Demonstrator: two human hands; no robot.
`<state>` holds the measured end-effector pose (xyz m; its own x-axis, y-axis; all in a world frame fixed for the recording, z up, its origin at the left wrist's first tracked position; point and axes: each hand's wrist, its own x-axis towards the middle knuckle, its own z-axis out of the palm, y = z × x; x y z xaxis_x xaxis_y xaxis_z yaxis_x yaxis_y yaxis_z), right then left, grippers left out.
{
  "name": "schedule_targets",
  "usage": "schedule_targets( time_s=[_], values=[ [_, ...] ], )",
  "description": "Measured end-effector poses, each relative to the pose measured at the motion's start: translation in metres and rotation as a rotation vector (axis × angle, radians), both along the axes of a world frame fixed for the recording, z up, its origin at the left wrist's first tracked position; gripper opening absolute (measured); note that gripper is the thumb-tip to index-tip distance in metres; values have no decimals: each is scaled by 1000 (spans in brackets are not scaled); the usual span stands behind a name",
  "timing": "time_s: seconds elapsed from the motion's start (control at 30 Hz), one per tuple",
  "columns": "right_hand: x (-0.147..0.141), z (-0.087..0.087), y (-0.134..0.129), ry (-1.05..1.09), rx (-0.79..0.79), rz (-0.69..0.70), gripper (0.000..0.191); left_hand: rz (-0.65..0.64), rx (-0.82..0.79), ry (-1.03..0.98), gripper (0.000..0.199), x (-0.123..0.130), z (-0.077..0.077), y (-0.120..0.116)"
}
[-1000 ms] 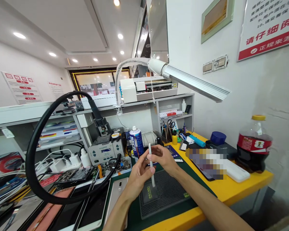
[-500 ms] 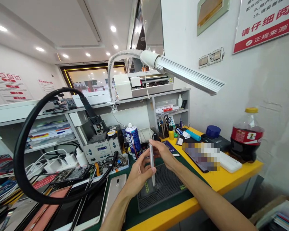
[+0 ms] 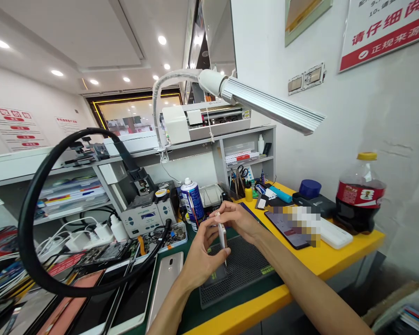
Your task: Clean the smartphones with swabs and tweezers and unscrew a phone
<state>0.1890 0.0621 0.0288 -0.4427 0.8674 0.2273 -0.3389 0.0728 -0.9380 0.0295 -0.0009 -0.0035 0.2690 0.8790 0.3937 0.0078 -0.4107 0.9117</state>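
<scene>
A thin white phone-like slab point(image 3: 223, 236) stands on edge above the dark perforated mat point(image 3: 246, 265), seen nearly edge-on. My left hand point(image 3: 202, 253) is closed on its left side, with the thumb against the lower near edge and the fingers behind. My right hand point(image 3: 239, 218) reaches from the right, its fingers pressed together at the slab's top edge. The slab's broad faces are mostly hidden. A silver phone point(image 3: 167, 284) lies on the green mat to the left.
Left are a looping black hose point(image 3: 26, 223), several devices and a hot-air station point(image 3: 143, 218). A blue spray can point(image 3: 192, 204) stands behind my hands. Right are a dark phone point(image 3: 282, 228), a white slab point(image 3: 335, 235) and a cola bottle point(image 3: 359, 195). A lamp point(image 3: 272, 104) hangs above.
The slab has turned slightly and its upper end sits lower. My right hand's fingers have curled closer over its top, nearer my left fingers. The view has shifted a little.
</scene>
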Motion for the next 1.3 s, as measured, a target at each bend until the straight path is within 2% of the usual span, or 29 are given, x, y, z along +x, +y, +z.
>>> schedule_targets(
  time_s=[0.2, 0.4, 0.77, 0.93, 1.13, 1.3],
  values=[
    [0, -2, 2, 14, -5, -43, 25, 24, -14, 7, 56, 3, 5, -6],
    [2, -2, 3, 39, -8, -50, 22, 25, 40, 53, 56, 7, 2, -8],
    [1, 2, -2, 40, 42, -48, 38, 84, 179, 67, 59, 11, 2, -13],
    [3, 3, -5, 96, 147, -4, 38, 115, 296, 137, 63, 9, -3, -11],
    [10, 5, -9, 89, 343, 100, 21, 141, 449, 316, 75, 3, -9, -5],
    [10, 4, -11, -59, 534, 7, 17, 152, 427, 345, 74, 3, -5, -6]
  ],
)
